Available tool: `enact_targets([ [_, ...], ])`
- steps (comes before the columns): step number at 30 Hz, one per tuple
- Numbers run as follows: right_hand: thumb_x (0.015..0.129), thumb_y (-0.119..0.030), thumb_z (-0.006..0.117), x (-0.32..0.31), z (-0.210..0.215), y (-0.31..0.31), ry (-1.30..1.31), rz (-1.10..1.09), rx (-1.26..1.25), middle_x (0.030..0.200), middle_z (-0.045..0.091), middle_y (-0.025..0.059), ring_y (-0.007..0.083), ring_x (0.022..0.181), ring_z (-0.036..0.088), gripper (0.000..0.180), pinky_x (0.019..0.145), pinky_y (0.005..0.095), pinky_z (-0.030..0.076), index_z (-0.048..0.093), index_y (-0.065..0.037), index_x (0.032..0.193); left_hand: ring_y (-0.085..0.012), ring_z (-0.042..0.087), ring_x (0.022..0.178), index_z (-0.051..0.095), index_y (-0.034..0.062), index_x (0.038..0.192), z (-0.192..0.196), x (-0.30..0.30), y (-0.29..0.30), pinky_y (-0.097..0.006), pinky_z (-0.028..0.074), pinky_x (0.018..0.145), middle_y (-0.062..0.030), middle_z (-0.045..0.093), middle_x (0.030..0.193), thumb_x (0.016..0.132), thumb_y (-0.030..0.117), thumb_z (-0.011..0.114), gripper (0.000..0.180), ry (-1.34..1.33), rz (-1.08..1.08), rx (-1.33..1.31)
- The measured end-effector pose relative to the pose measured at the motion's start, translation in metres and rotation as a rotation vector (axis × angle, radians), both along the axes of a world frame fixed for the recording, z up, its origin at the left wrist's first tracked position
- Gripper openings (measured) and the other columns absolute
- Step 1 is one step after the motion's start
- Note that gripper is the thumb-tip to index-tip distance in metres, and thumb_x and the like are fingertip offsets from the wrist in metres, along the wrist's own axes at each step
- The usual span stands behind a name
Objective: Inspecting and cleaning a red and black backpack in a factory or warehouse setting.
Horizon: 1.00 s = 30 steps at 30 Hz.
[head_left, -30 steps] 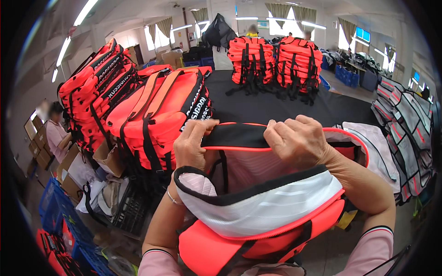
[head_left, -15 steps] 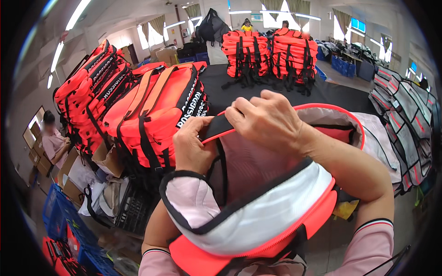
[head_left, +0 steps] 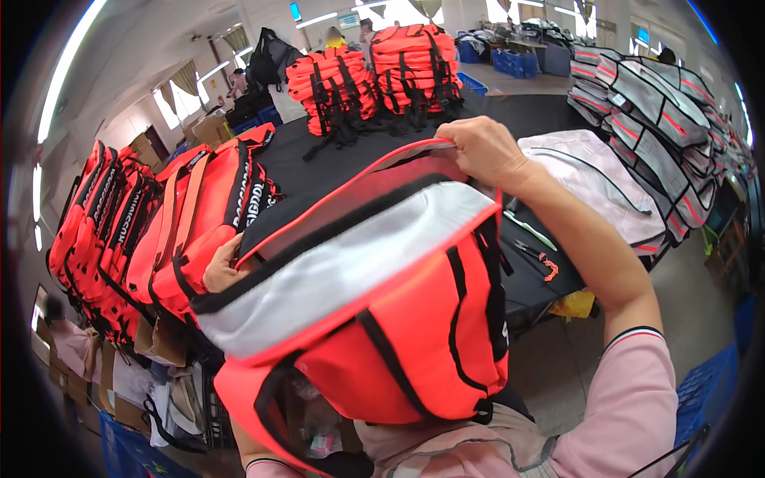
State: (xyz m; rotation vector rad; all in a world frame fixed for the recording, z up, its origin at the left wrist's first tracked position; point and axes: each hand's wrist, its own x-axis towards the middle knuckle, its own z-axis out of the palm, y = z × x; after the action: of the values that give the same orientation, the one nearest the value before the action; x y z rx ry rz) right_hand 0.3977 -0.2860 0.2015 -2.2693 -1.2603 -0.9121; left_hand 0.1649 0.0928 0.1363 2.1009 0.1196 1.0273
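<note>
A bright orange-red backpack (head_left: 398, 350) with black straps is held open in front of me, tilted. Its silvery-white inner panel (head_left: 343, 263) with black binding faces up along the opening. My right hand (head_left: 488, 155) grips the far right end of the orange-edged rim, fingers closed on it. At the left end of the opening, my left hand (head_left: 225, 267) pinches the rim; part of its fingers is hidden by the fabric. To the right, thread snips (head_left: 535, 259) with an orange-wrapped handle and a slim green-and-white tool (head_left: 532, 229) lie on the black table (head_left: 510, 111).
Stacked orange backpacks (head_left: 191, 211) stand at the left, with two more piles (head_left: 414, 68) at the back. White-grey bag pieces (head_left: 590, 179) lie at the right beside a tall grey stack (head_left: 661, 119). Blue crates (head_left: 705, 390) flank me. A co-worker (head_left: 72, 334) sits far left.
My hands have moved apart along the rim, the right one outward. The backpack has turned so its orange outside shows. My view has swung right, uncovering the snips.
</note>
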Motion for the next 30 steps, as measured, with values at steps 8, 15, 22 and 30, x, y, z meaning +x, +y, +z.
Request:
enact_targets([
  [8, 0.089, -0.017, 0.065, -0.039, -0.023, -0.04, 0.636, 0.555, 0.113, 0.133, 0.059, 0.0119, 0.019, 0.119, 0.056, 0.05, 0.102, 0.0315, 0.043, 0.055, -0.003, 0.136, -0.0273, 0.053, 0.126, 0.049, -0.0021, 0.139, 0.035, 0.001, 0.009, -0.041, 0.039, 0.11, -0.0174, 0.056, 0.137, 0.105, 0.033, 0.04, 0.05, 0.13, -0.635, -0.823],
  [15, 0.089, -0.001, 0.065, -0.069, -0.028, 0.001, 0.656, 0.484, 0.534, 0.124, 0.063, 0.0109, 0.0165, 0.116, 0.058, 0.042, 0.102, 0.0295, 0.045, 0.054, 0.004, 0.128, -0.0324, 0.057, 0.118, 0.054, -0.0017, 0.131, 0.137, 0.018, -0.179, -0.041, 0.04, 0.104, -0.02, 0.061, 0.123, 0.085, 0.03, 0.071, 0.058, 0.135, -0.216, 0.886],
  [22, 0.088, 0.001, 0.066, -0.118, -0.013, 0.006, 0.393, 0.437, 0.643, 0.106, 0.067, 0.0094, 0.0123, 0.094, 0.065, 0.028, 0.084, 0.0251, 0.052, 0.06, 0.005, 0.116, -0.0353, 0.065, 0.09, 0.061, -0.003, 0.108, 0.136, 0.023, -0.194, -0.038, 0.052, 0.077, -0.0186, 0.064, 0.097, 0.078, 0.011, 0.073, 0.036, 0.061, -0.146, 0.841],
  [30, 0.09, -0.01, 0.07, -0.113, 0.006, -0.009, 1.312, 1.026, 0.655, 0.082, 0.068, 0.0016, 0.0048, 0.074, 0.061, 0.011, 0.068, 0.0202, 0.05, 0.069, 0.001, 0.091, -0.0015, 0.051, 0.072, 0.072, -0.0055, 0.095, 0.155, 0.003, -0.192, -0.021, 0.043, 0.062, 0.0033, 0.065, 0.078, 0.097, 0.017, 0.063, 0.024, 0.545, -0.602, 0.076],
])
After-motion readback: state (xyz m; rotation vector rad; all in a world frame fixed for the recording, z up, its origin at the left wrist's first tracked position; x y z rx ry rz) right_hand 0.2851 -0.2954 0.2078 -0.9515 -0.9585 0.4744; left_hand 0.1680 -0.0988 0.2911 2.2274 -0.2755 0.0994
